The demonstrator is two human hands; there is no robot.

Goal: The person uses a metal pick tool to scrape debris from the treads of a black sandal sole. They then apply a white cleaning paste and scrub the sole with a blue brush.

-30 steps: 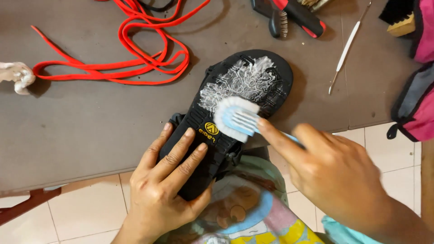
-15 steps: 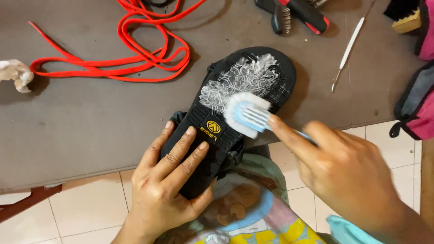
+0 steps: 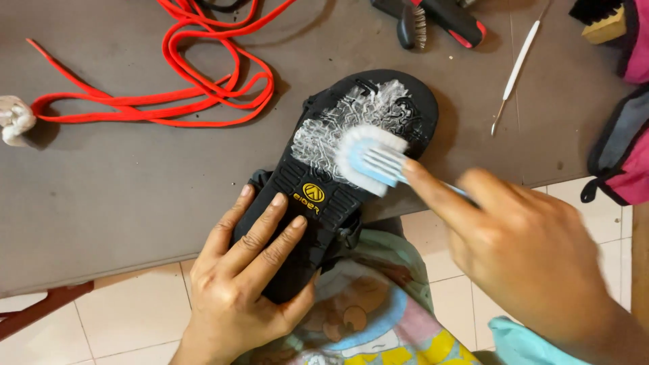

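Observation:
A black sandal (image 3: 318, 196) lies sole-up over the front edge of the grey table (image 3: 122, 196), its front half covered in white soap foam (image 3: 351, 115). My left hand (image 3: 243, 284) presses flat on the heel end of the sole and holds it down. My right hand (image 3: 527, 250) grips a light blue brush with white bristles (image 3: 368, 159), index finger stretched along its handle. The bristles rest on the foamy middle of the sole.
A red lace (image 3: 196, 74) lies coiled at the back left, a white crumpled cloth (image 3: 13, 120) at the left edge. A black-and-red brush (image 3: 439, 17), a thin white pick (image 3: 517, 67) and a pink-and-grey bag (image 3: 625, 149) sit at the right. Tiled floor lies below.
The brush has slid forward along the sole toward the foamy front, and my right hand followed it. My left hand has stayed on the heel.

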